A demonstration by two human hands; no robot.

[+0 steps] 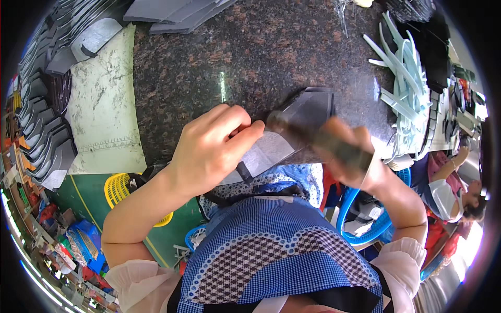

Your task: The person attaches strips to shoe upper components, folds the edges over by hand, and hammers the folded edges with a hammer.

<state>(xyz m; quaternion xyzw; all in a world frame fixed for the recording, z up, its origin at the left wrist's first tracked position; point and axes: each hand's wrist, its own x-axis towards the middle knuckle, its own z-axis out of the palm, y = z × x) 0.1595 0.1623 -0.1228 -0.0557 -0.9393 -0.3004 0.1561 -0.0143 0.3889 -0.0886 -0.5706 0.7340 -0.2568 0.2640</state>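
Note:
A flat dark grey piece of sheet material (311, 108) with a lighter grey patch (269, 152) lies at the front edge of a speckled stone table. My left hand (206, 148) is closed, thumb and forefinger pinched together at the left edge of this piece. My right hand (348, 146), smeared by motion, is wrapped round the handle of what looks like a hammer (308, 134). Its blurred head is over the piece, just right of my left fingertips. Whether the head touches the piece I cannot tell.
Stacks of similar grey pieces (39, 130) line the left, beside a stained white sheet (104, 99). More grey sheets (175, 13) lie at the back. Pale green strips (404, 99) are heaped at right. Below stand a yellow basket (116, 189) and a blue-rimmed container (347, 211). Another person (443, 193) sits far right.

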